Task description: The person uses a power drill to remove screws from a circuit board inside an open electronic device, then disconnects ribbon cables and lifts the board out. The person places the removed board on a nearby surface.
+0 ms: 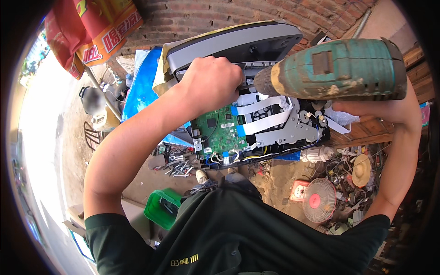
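Note:
An opened printer [270, 138] lies in front of me, its insides exposed. It has a green circuit board [215, 133], white flat ribbon cables [266, 123] with blue ends and a metal plate with gears. My left hand [211, 81] is closed in a fist over the printer's far left part; whatever its fingers grip is hidden. A worn green power drill [339, 68] points left over the printer's right side, its tip close to my left hand. My right hand [362, 108] is wrapped round the drill from below, fingers mostly hidden behind it.
Behind the printer a grey panel [229, 43] stands tilted against a brick wall [197, 16]. Loose tools [176, 165] lie on the ground, and a green bin [162, 208] stands near my legs. At right are a fan [319, 200] and scattered scrap parts. A red banner [94, 32] hangs at far left.

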`<state>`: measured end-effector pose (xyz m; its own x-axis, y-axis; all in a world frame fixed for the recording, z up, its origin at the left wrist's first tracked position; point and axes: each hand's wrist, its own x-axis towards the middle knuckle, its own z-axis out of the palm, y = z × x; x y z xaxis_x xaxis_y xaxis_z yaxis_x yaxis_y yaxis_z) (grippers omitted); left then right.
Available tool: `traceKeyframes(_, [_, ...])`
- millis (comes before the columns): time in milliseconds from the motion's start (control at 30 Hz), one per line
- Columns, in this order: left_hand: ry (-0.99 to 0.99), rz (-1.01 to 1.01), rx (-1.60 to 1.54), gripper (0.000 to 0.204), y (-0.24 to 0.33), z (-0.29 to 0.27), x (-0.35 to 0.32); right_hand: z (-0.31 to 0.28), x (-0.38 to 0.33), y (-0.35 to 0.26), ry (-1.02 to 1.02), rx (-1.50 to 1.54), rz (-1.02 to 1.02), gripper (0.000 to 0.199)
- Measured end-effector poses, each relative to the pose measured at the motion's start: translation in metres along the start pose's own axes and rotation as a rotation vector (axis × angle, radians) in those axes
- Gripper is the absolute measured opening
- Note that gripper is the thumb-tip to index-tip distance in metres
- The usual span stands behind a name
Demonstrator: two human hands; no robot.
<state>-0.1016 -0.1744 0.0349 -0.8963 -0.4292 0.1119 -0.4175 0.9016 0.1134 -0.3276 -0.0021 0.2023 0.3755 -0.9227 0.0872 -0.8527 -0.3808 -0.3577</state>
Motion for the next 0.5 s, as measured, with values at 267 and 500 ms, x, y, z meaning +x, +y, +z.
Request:
traceKeyframes(267, [-0.025,0.004,0.018,0.013,-0.001,-0.001,0.000,-0.007,-0.062,0.001,0.026,-0.077,0.390,0.079])
traceKeyframes(500, [0.137,0.021,-0.285,0.012,-0.015,-0.004,-0.008,0.001,-0.065,-0.011,-0.019,0.012,0.440,0.082])
